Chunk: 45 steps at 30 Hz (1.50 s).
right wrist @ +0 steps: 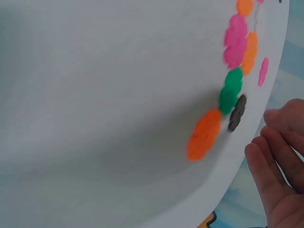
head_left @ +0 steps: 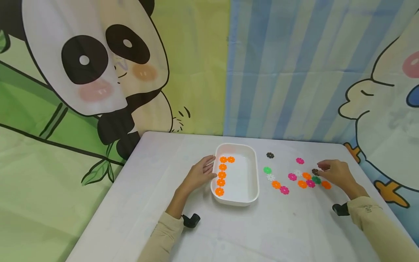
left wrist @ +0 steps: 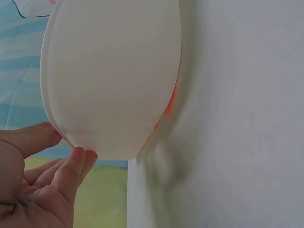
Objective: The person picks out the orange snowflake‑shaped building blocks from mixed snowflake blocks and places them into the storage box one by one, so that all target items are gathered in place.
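Head view: left grip (head_left: 199, 174) pinches white tray (head_left: 243, 174) at rim; right grip (head_left: 337, 175), loosely parted, beside dark flower-shaped disc (head_left: 315, 171). Selection seemingly underway; pickup would need tighter pinch.

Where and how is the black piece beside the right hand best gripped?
Probably by opposite edges of the black piece, with the right hand coming from above and the far side. It lies flat, and its scalloped outline should give some purchase; the dark green piece sits close on its near side, while no piece crowds its far side.
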Each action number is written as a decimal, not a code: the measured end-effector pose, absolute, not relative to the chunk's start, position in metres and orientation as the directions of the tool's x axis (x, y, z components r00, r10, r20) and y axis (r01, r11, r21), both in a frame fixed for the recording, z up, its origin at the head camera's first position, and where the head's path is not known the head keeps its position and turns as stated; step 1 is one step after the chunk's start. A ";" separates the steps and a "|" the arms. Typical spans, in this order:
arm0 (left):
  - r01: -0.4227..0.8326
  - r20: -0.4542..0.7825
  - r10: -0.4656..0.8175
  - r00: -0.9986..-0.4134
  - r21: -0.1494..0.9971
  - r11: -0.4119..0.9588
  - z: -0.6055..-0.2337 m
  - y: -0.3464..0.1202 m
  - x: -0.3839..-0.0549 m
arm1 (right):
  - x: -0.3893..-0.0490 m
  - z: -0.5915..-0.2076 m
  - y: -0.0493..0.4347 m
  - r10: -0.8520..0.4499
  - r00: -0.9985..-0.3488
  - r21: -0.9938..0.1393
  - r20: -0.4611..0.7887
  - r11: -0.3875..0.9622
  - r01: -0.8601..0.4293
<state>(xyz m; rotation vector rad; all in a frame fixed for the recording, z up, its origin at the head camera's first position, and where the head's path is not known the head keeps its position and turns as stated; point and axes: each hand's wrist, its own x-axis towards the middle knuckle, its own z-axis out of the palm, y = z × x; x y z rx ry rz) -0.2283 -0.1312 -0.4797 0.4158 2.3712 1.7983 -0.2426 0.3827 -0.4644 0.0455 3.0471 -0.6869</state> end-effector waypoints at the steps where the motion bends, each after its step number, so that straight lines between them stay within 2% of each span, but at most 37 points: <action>1: 0.141 0.063 0.302 -0.951 0.960 0.243 -0.480 -0.132 -0.228 | -0.240 -0.466 0.386 0.028 -0.999 -0.425 -0.028 0.905 0.037; 7: 0.142 0.069 0.299 -0.952 0.963 0.231 -0.480 -0.133 -0.226 | -0.227 -0.474 0.405 0.008 -0.996 -0.429 -0.085 0.902 0.044; 22: 0.136 0.064 0.296 -0.953 0.963 0.231 -0.480 -0.131 -0.228 | -0.209 -0.480 0.424 0.017 -0.991 -0.453 -0.131 0.888 0.075; 36: 0.123 0.051 0.287 -0.957 0.963 0.239 -0.479 -0.131 -0.226 | -0.211 -0.488 0.424 0.016 -0.994 -0.469 -0.104 0.881 0.063; 45: 0.132 0.057 0.295 -0.954 0.962 0.238 -0.479 -0.131 -0.228 | -0.206 -0.490 0.422 0.027 -1.000 -0.441 0.015 0.897 0.018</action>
